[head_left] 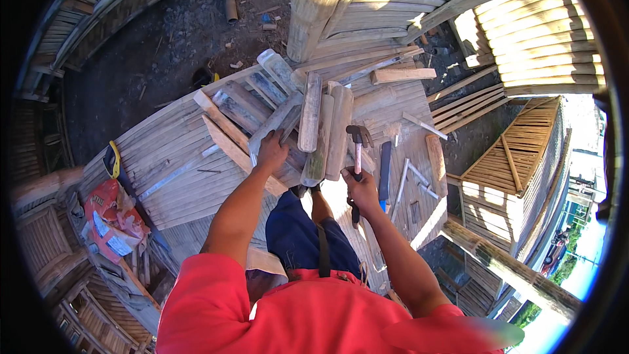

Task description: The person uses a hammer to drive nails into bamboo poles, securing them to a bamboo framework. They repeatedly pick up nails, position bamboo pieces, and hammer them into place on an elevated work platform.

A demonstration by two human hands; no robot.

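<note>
1. The hammer (pixel 358 151) stands nearly upright in the right hand (pixel 361 190), which is closed round the lower part of its handle; the dark metal head sits above, over the slatted bamboo platform (pixel 164 151).
2. It looks head-heavy and rigid, so a grip low on the handle gives swing, while a grip nearer the head would give more control.
3. The left hand (pixel 271 152) lies palm-down, fingers spread, on a grey wooden slat (pixel 275 121) in a loose pile of split bamboo pieces (pixel 324 128). These look stiff, light and splintery at their edges, best held flat from above.
4. Just right of the hammer a blue-handled tool (pixel 384 170) lies on the platform.
5. Farther left rest a yellow-handled tool (pixel 113 159) and a red printed bag (pixel 111 213).
6. Bamboo wall panels (pixel 531 33) surround the platform.
</note>
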